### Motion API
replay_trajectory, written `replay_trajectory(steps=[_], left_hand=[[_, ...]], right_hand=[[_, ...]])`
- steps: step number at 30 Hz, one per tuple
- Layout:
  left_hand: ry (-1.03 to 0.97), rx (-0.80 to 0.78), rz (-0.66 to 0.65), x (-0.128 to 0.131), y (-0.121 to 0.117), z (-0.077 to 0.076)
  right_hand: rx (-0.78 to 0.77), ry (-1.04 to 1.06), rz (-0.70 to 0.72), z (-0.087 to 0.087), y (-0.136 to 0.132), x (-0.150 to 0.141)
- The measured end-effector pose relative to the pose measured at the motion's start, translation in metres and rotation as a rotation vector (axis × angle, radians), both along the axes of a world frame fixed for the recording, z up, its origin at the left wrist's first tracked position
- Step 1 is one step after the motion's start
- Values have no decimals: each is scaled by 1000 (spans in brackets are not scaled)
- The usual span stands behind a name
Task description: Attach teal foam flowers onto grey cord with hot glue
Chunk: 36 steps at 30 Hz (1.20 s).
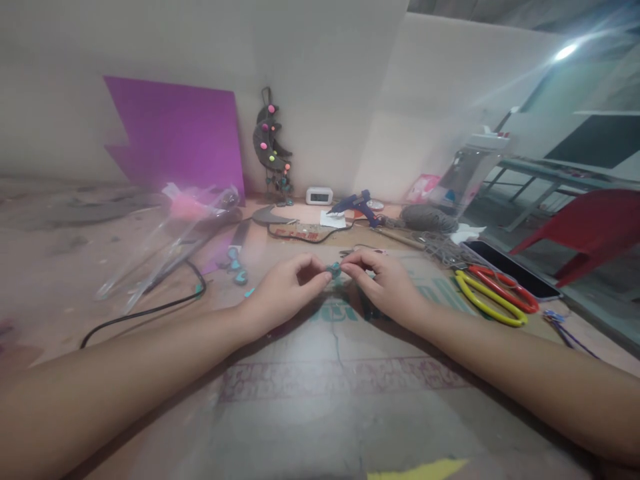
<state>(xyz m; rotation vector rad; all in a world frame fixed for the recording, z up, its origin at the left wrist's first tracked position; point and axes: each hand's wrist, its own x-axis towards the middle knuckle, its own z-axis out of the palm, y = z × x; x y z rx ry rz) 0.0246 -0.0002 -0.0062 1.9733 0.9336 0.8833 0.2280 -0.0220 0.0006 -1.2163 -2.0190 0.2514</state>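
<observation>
Head view, small teal piece: between the two hands, at mid-surface; its exact form is too small to tell.
Left hand: thumb and forefinger closed in a pinch on the left side of the piece.
Right hand: thumb and forefinger closed in a pinch on its right side.
Clear bottle: right rear, white lid on top, tilted in view; a blue patch shows low down, inside or behind, cannot tell which.
Clear plastic wrapping: left rear, blurred; pink item in or behind it.
Work surface: pale, glossy sheet with green lettering under the hands and a reddish patterned band nearer the wearer; yellow patch at the near edge.
Left of hands: teal shapes and a black cable.
Rear row: white digital clock, blue glue gun, grey yarn.
Right of hands: red and yellow handles beside a dark flat device.
Wall: pale; purple sheet leans against it, crescent ornament with coloured dots beside the sheet.
Room: red chair, long table and bright lamp at right.
</observation>
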Motion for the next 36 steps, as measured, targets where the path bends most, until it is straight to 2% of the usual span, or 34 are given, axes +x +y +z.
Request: replay_trajectory(steps=[7, 13, 19, 24, 28, 36], left_hand=[[-36, -65, 0, 0, 3, -4], [-124, -168, -78, 1, 1, -3], [-112, -126, -22, 0, 2, -3], [-92, -106, 24, 0, 2, -2], [-93, -114, 63, 1, 1, -1], [-90, -101, 50, 0, 2, 0]], right_hand=[[-18, 36, 33, 2, -2, -1], [-25, 4, 21, 2, -2, -1], [-1, -12, 36, 0, -2, 1], [59, 9, 32, -3, -2, 3], [133, -6, 104, -4, -2, 5], [291, -116, 105, -4, 0, 5]])
